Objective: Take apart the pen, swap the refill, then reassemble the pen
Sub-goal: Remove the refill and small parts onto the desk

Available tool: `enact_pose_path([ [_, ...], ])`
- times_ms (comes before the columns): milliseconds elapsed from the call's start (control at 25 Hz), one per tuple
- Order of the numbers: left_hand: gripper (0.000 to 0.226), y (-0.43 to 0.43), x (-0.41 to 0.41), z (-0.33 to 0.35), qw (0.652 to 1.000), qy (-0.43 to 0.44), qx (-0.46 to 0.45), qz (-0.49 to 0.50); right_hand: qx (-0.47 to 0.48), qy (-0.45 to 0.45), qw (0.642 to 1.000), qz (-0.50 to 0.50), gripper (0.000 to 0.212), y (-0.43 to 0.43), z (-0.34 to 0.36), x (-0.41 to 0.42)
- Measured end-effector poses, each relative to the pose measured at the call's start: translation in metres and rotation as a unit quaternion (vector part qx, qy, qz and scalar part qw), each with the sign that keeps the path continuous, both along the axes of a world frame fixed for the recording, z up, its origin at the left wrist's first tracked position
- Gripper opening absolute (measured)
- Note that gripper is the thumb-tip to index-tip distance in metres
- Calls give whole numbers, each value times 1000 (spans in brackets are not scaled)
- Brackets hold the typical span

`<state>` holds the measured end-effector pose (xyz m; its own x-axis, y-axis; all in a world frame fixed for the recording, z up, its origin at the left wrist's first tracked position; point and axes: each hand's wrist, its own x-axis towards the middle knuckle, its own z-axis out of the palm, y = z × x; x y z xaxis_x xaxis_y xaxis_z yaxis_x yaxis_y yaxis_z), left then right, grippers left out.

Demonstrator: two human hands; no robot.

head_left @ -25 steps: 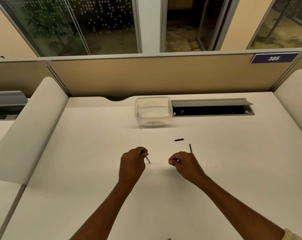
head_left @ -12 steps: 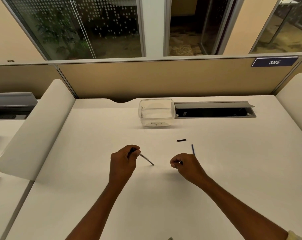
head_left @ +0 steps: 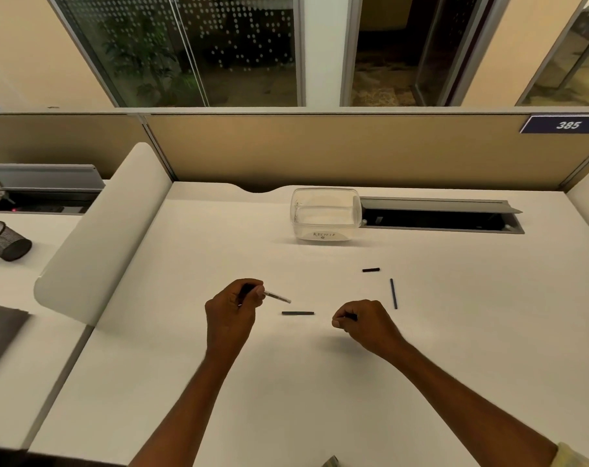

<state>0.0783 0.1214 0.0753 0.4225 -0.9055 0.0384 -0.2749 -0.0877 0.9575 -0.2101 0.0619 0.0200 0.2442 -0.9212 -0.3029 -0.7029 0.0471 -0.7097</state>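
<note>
My left hand (head_left: pixel 234 306) grips the clear pen barrel (head_left: pixel 277 296), whose open end points right and slightly down. Just below that end, a thin dark refill (head_left: pixel 297 313) lies flat on the white desk (head_left: pixel 286 382), between my two hands. My right hand (head_left: pixel 367 323) is closed around a small dark pen piece (head_left: pixel 352 317), mostly hidden by the fingers. Another thin blue refill (head_left: pixel 393 293) lies to the right, beyond my right hand. A short black cap (head_left: pixel 371 270) rests farther back.
A clear plastic tub (head_left: pixel 325 215) labelled "Recycle" stands at the back centre, beside an open cable tray (head_left: pixel 438 217). A padded divider (head_left: pixel 97 237) bounds the desk on the left; a black mesh cup (head_left: pixel 4 241) lies on the neighbouring desk.
A refill now lies on the desk between my hands; it was not there before. My left hand has shifted left and raised the barrel. My right hand has stayed put.
</note>
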Motion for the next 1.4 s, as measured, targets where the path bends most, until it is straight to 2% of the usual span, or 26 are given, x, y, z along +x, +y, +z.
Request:
enact_pose_path([
  [200,7,16,13,-3,992,111,6,60,-7,27,999,33,6,-5,-4,23],
  [360,8,26,22,-5,985,147,11,93,-29,91,990,101,40,-14,-4,45],
  [480,8,30,27,-7,978,173,15,115,-39,114,985,126,45,-23,-9,60],
  [720,8,37,37,-19,959,240,24,150,-79,181,964,180,39,-34,-18,82],
  [880,9,38,41,-27,955,250,40,151,-119,248,933,234,23,-39,-20,90],
  [1000,12,36,44,-30,955,257,52,136,-142,279,909,276,21,-45,-21,93],
  [1240,21,30,45,-35,957,257,77,114,-187,287,877,337,17,-48,-24,93],
  [1400,15,24,42,-40,953,255,105,125,-182,271,885,331,18,-52,-24,90],
])
